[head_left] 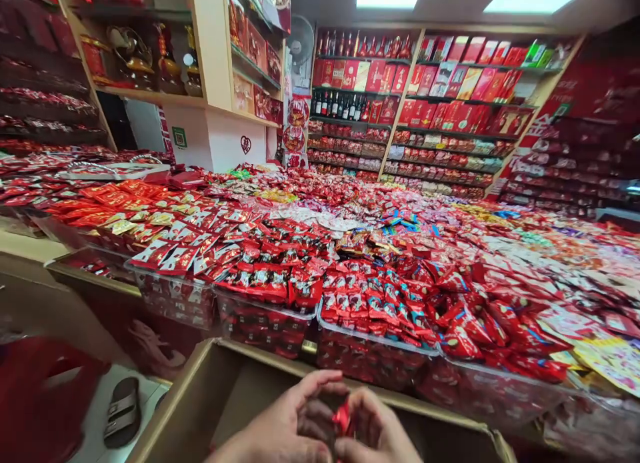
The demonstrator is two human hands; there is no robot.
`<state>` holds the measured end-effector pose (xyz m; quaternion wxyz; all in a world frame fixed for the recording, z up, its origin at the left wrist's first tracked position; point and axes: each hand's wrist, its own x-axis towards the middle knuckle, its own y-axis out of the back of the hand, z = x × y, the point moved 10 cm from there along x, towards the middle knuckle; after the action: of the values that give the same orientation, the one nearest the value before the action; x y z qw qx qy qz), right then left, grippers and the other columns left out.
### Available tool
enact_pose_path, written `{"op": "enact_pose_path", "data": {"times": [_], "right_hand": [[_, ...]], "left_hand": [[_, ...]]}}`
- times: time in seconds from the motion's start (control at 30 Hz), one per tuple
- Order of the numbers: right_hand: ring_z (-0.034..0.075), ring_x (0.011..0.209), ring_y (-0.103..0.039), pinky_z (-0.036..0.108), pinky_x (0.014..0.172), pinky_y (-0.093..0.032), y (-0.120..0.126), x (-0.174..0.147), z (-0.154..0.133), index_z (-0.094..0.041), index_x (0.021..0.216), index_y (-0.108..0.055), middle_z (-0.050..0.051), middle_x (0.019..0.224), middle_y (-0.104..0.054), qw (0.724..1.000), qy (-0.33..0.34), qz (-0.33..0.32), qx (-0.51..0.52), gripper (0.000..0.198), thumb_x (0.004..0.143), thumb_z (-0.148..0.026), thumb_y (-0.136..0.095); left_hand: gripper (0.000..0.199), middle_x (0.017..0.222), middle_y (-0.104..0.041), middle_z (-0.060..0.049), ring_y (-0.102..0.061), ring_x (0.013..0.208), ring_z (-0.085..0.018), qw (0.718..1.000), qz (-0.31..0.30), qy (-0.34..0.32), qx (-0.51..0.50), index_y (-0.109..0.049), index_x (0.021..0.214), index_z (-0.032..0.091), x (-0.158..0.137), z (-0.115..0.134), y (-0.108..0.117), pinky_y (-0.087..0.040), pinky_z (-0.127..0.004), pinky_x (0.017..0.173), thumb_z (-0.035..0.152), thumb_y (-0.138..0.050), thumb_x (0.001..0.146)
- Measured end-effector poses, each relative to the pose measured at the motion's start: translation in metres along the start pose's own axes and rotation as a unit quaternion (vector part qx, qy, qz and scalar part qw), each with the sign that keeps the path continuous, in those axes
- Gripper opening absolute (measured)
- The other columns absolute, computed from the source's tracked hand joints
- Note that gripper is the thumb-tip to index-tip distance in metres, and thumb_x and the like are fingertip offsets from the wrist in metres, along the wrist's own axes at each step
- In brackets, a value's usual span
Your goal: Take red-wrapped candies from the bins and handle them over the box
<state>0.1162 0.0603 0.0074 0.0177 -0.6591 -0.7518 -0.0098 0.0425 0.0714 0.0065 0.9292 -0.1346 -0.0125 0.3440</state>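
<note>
the red wrapped sweet (343, 419) is being pinched between both hands just above the open cardboard box (210, 396), the left hand (285, 426) and right hand (377, 429) both clenching it. seemingly mid-handling; any next move calls for a steady pinch. one sweet, one box, two hands; packets beyond the box are lying uncountable.

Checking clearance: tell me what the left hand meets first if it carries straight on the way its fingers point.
Probably the small red wrapped piece pinched between both hands, then the right hand; the left hand already touches them.
</note>
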Motion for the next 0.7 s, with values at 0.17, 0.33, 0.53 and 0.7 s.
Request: {"op": "enact_pose_path", "data": {"times": [0.17,0.33,0.53,0.7], "right_hand": [[0.012,0.061,-0.053,0.024,0.057,-0.044,0.024,-0.011,-0.003,-0.017,0.074,-0.056,-0.001,0.068,-0.057,0.987,-0.052,0.116,0.097,0.02,0.067,-0.033,-0.065],[0.01,0.056,-0.049,0.021,0.054,-0.042,0.024,-0.016,0.006,-0.015,0.067,-0.058,-0.001,0.061,-0.057,0.975,-0.077,0.16,0.131,0.023,0.066,-0.036,-0.065],[0.012,0.058,-0.054,0.021,0.054,-0.045,0.047,-0.022,0.013,-0.017,0.072,-0.061,0.001,0.064,-0.061,0.97,-0.033,0.228,0.081,0.02,0.065,-0.034,-0.066],[0.019,0.079,-0.061,0.03,0.07,-0.051,0.055,-0.031,0.004,-0.02,0.078,-0.064,0.005,0.082,-0.066,0.968,0.069,0.24,-0.013,0.01,0.069,-0.024,-0.062]], "left_hand": [[0.05,0.114,-0.051,-0.008,-0.054,0.095,-0.013,0.999,0.04,0.003,-0.013,-0.04,0.117,0.021,0.007,0.006,-0.021,-0.044,-0.024,0.078,0.022,-0.06,0.071],[0.04,0.113,-0.052,-0.009,-0.055,0.086,-0.012,0.999,0.047,0.021,-0.017,-0.045,0.114,0.018,0.011,-0.005,-0.021,-0.047,-0.02,0.063,0.024,-0.055,0.075],[0.041,0.098,-0.058,-0.009,-0.05,0.066,-0.008,0.987,0.139,0.037,0.075,-0.044,0.118,0.015,0.009,0.003,-0.001,-0.042,-0.016,0.052,0.026,-0.048,0.078],[0.039,0.081,-0.058,-0.003,-0.05,0.06,-0.006,0.996,0.086,0.021,0.028,-0.045,0.114,0.017,0.011,0.003,-0.013,-0.041,-0.015,0.051,0.031,-0.051,0.078]]}}
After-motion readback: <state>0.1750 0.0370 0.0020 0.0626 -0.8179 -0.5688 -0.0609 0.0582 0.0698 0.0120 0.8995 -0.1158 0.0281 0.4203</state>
